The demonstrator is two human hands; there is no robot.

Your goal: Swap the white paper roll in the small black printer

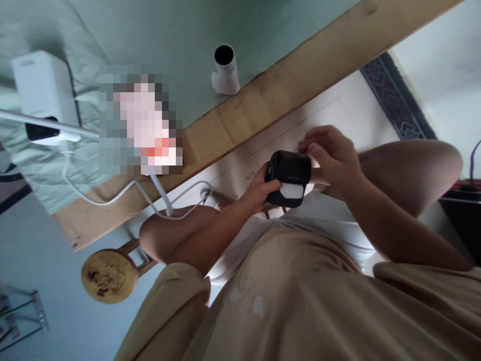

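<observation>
Nearest, a beige cloth shirt [293,301] is seen at 6 o'clock, bare knees to either side. Just beyond it, a black, rounded, box-shaped object with a white patch [289,173] is held above the lap, clear of the bench. It is gripped at its 9 o'clock side by the left hand [259,193], closed with the thumb over the front. The right hand [332,158] is held at its 2 o'clock, fingers curled, thumb close to the fingertips; whether anything is pinched or the object touched cannot be told. From the right hand, the object lies towards 8 o'clock. The left hand is nearer, being in contact; no clear long axis can be made out.

Farther off, a green-covered, wood-edged bench [225,125] is noted. On it, from the object: an open-ended white cylinder [226,72] at 11 o'clock; a white, box-shaped device [45,90] at 10.
</observation>
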